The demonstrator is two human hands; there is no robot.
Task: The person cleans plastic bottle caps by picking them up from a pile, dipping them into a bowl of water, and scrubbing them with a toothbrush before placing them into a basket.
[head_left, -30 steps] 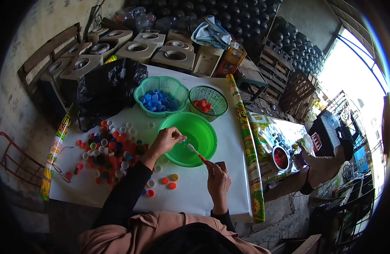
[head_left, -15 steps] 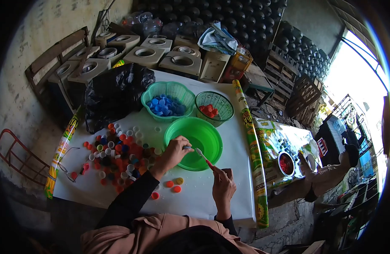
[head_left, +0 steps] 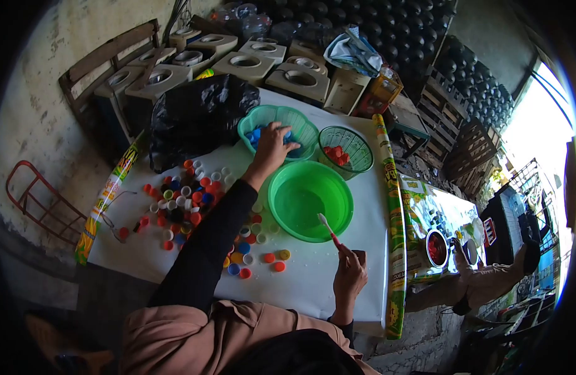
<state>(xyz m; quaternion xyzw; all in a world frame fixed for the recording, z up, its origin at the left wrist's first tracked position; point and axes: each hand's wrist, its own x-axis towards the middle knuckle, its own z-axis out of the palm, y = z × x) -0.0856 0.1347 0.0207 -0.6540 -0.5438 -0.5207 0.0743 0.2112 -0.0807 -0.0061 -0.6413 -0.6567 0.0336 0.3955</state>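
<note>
My left hand (head_left: 272, 149) is over the pale green scalloped basket (head_left: 303, 122), thumb and fingers apart, with nothing visible between them. Blue bottle caps (head_left: 255, 135) lie in this basket, partly hidden behind the hand. In my right hand (head_left: 350, 273) is a toothbrush (head_left: 329, 229) with a red handle, gripped low with its bristle head up over the near rim of a bright green basin (head_left: 292, 223). The basin holds what looks like water. Beside it, a darker green basket (head_left: 362, 164) contains red caps (head_left: 338, 155).
Loose mixed-colour caps (head_left: 195, 217) spread over the left of the white-covered table (head_left: 300, 284). A black plastic bag (head_left: 194, 119) stands at the back left. Glasses (head_left: 113, 215) lie near the left edge. Another person (head_left: 488, 284) works at a table on the right.
My left hand has moved from above the basin, where it held a small blue cap by the toothbrush, forward to the basket of blue caps. The view has shifted; my right hand keeps the toothbrush.
</note>
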